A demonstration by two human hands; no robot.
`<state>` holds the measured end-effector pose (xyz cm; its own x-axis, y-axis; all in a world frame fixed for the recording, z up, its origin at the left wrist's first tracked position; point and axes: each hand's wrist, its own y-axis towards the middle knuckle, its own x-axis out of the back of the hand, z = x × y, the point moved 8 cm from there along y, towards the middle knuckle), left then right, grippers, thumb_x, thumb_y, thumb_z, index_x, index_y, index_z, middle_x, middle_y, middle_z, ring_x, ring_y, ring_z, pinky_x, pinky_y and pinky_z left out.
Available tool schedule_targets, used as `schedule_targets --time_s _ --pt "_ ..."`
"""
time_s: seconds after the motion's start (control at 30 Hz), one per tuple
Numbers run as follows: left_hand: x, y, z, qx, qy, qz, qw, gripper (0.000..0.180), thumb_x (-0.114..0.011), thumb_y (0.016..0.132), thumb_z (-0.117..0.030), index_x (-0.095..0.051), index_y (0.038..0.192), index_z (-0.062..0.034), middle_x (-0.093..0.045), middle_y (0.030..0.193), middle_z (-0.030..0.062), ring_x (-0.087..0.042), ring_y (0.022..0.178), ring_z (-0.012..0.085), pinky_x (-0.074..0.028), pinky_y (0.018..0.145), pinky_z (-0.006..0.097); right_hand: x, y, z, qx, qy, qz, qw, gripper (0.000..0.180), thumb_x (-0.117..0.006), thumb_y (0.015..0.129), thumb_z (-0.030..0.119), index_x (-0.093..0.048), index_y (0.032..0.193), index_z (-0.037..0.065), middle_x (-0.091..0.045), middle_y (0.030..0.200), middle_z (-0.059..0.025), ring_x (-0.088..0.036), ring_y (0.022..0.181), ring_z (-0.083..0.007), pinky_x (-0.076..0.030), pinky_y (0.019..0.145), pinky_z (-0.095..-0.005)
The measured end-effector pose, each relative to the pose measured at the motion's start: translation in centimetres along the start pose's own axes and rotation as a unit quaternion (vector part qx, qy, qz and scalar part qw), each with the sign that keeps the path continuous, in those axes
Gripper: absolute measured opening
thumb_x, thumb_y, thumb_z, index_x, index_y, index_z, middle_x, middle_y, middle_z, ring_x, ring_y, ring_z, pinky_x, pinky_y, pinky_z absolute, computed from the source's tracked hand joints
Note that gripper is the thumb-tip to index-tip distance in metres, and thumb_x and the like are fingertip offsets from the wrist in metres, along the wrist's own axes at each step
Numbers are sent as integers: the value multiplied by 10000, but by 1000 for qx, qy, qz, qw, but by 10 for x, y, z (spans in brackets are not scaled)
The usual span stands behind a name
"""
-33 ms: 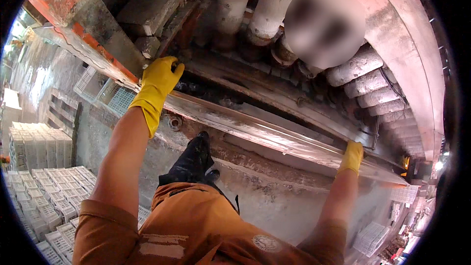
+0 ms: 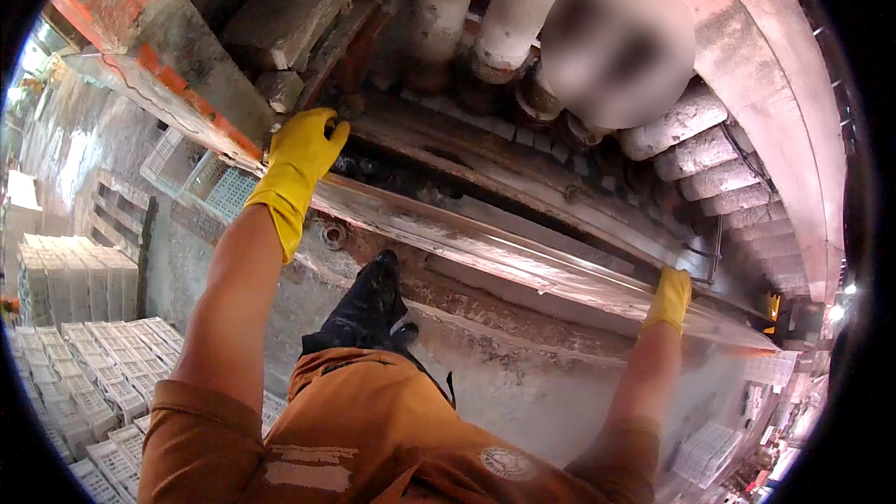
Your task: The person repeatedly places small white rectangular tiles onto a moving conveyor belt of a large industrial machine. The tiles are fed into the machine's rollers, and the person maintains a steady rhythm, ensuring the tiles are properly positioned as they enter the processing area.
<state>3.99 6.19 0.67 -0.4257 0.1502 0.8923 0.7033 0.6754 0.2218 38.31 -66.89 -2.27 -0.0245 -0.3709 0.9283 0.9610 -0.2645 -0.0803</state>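
Both my hands wear yellow rubber gloves. My left hand [image 2: 297, 163] is closed around the upper left part of a long clear ice slab [image 2: 485, 247] that runs slantwise across the view. My right hand [image 2: 669, 299] grips the same slab near its lower right end. The slab lies along a wet rusty metal ledge [image 2: 523, 189]. Under it, my dark boot [image 2: 369, 303] rests on a concrete step. My orange shirt fills the bottom of the view.
White frosted pipes [image 2: 509, 23] and grey blocks [image 2: 289, 0] sit behind the ledge. Stacks of white plastic crates [image 2: 70, 280] stand at the left, with more at the lower right [image 2: 705, 453]. An orange-painted beam [image 2: 149, 61] crosses the upper left.
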Motion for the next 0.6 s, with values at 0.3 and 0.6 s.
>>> schedule_targets --time_s 0.3,0.6 --pt "7 -5 6 21 -2 10 1000 387 -683 914 -418 -735 1129 -100 -752 1108 120 -696 1049 345 -542 894 447 -11 7 11 130 40 -10 991 382 -548 943 325 -629 968 -48 -648 892 -192 -592 735 -278 -470 670 -440" --pt "4 -3 -3 18 4 23 1000 425 -717 927 -370 -714 1194 -40 -763 1119 124 -734 1023 268 -559 903 382 -2 3 -6 74 64 -41 994 383 -558 956 300 -659 895 -65 -676 816 -256 -675 726 -402 -522 670 -463"
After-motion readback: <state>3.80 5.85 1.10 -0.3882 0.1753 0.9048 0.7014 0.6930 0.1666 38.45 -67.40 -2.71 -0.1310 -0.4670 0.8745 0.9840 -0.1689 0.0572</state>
